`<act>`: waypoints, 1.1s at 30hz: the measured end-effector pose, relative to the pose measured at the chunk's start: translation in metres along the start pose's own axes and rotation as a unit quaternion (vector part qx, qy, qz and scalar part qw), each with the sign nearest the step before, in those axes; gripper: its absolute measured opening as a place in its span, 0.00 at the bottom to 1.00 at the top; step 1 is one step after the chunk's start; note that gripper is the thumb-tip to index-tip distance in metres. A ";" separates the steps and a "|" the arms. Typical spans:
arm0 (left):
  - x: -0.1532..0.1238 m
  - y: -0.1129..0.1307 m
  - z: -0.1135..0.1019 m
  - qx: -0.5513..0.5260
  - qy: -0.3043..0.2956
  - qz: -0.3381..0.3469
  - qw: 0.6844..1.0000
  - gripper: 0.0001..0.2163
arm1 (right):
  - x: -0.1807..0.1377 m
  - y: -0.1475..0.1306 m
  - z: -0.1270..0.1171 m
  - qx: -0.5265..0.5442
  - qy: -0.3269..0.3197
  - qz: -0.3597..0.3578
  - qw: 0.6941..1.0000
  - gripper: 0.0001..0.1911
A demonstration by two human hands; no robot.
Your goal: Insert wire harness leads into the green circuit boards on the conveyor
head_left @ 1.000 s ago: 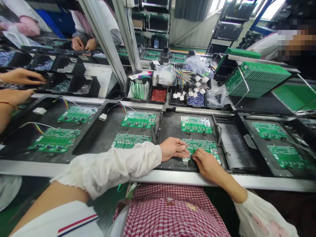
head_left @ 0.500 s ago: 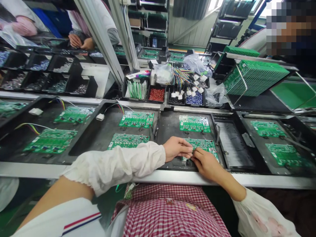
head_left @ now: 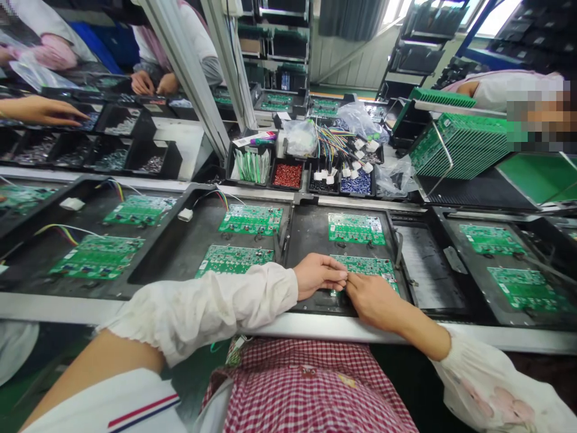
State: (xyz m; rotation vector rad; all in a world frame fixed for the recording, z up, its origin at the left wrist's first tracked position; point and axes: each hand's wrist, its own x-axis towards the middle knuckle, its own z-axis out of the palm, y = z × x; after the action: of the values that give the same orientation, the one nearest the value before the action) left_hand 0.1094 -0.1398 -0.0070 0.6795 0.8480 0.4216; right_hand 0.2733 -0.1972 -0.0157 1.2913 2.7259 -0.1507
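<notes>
My left hand (head_left: 318,275) and my right hand (head_left: 370,297) meet fingertip to fingertip at the near left corner of a green circuit board (head_left: 369,266). That board lies in a black carrier tray (head_left: 311,240) in front of me. Both hands have their fingers pinched together; what they hold is too small to make out. A second green board (head_left: 356,228) lies further back in the same tray. White sleeve covers wrap both my forearms.
More black trays with green boards (head_left: 246,219) run left and right along the line. Small bins of red parts (head_left: 287,174), blue parts (head_left: 357,182) and coloured wire leads (head_left: 338,144) stand behind. A rack of upright boards (head_left: 460,144) is right. Another person's hand (head_left: 40,110) reaches over bins at far left.
My hands have stayed pinched together at the board's corner, shifting slightly left. Another person's hand has come back over the bins at far left.
</notes>
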 end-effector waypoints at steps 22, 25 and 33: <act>0.009 -0.005 0.017 0.022 -0.035 -0.043 0.998 0.03 | -0.037 0.012 0.024 0.133 0.098 0.165 0.972 0.11; 0.008 -0.005 0.018 0.020 -0.029 -0.050 0.998 0.02 | -0.037 0.013 0.026 0.115 0.099 0.165 0.975 0.11; 0.013 -0.007 0.014 0.055 -0.067 -0.045 0.995 0.04 | -0.037 0.011 0.017 0.105 0.083 0.159 0.978 0.12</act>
State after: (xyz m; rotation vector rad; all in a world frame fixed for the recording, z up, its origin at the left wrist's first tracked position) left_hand 0.1294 -0.1427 -0.0125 0.7603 0.7754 0.2458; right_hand 0.3064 -0.2212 -0.0273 1.8569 2.6438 -0.3177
